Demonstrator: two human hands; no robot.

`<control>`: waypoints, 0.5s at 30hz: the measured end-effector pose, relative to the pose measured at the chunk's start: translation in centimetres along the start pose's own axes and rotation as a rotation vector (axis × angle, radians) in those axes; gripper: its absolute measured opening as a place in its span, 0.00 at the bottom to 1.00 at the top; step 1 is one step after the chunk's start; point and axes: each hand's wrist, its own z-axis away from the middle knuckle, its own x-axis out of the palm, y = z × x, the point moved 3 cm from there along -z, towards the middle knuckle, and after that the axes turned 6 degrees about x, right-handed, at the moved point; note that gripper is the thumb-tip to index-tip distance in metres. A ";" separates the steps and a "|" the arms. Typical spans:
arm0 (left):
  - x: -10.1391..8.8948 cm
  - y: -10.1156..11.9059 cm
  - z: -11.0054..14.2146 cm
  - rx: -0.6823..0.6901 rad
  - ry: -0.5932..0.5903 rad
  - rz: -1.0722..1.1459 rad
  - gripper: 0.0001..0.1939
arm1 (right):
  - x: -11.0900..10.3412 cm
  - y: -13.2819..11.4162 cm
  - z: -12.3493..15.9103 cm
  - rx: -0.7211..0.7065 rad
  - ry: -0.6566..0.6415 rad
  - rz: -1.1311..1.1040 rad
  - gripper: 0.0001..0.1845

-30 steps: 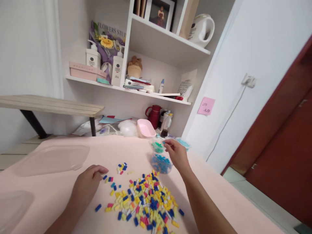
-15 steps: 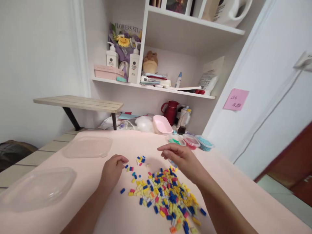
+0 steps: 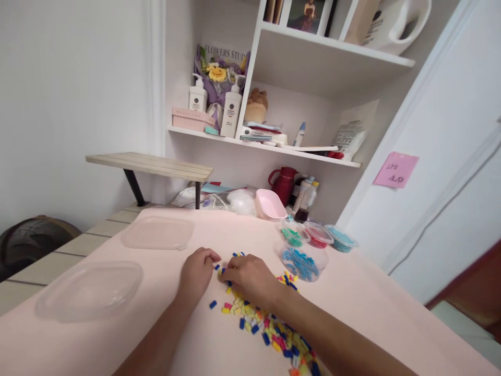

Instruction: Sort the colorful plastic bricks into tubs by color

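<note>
- While bent over small loose bricks (image 3: 266, 329) on a pale pink worktop (image 3: 215, 347), reaching in with left hand (image 3: 198, 272) and right hand (image 3: 252, 277), close together near the middle.
- Partly done, judging by the far right — blue pieces (image 3: 299, 263), green pieces (image 3: 293, 237), red pieces (image 3: 318, 236) and light-blue pieces (image 3: 340, 238), kept apart by colour in clear tubs (image 3: 321, 263).
- Apparently left over: the mixed pile of loose bricks, in yellow, dark blue, pink, white and orange, spreading from below the right hand toward the near edge, partly hidden by the right forearm.
- Right hand: palm down over the pile's far left fringe, fingers bent, tips down among a few bricks; no telling if pinching one.
- Left hand: loosely curled, just beside the right fingertips, near a dark blue brick (image 3: 216, 267); no brick visible in its grasp, but fingers too hidden to be sure.
- Nearer than both sets of fingertips: a stray dark blue brick (image 3: 213, 304), apart from the pile.
- Just beyond the right hand: a small brick cluster (image 3: 238, 254), partly hidden.
- Farther left: a far clear plastic piece (image 3: 156, 233) and a near clear plastic piece (image 3: 90, 290) — lids or shallow trays, hard to say.
</note>
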 end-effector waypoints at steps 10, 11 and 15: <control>0.3 -0.2 0.0 -0.004 -0.004 -0.027 0.17 | 0.2 0.6 -0.8 0.148 -0.034 -0.051 0.15; 0.3 -0.2 0.0 -0.007 -0.005 -0.030 0.17 | 0.3 0.7 -0.7 0.164 -0.033 -0.075 0.14; 0.2 -0.1 0.0 -0.016 -0.012 -0.029 0.17 | 0.3 1.1 -0.2 0.224 -0.006 -0.185 0.13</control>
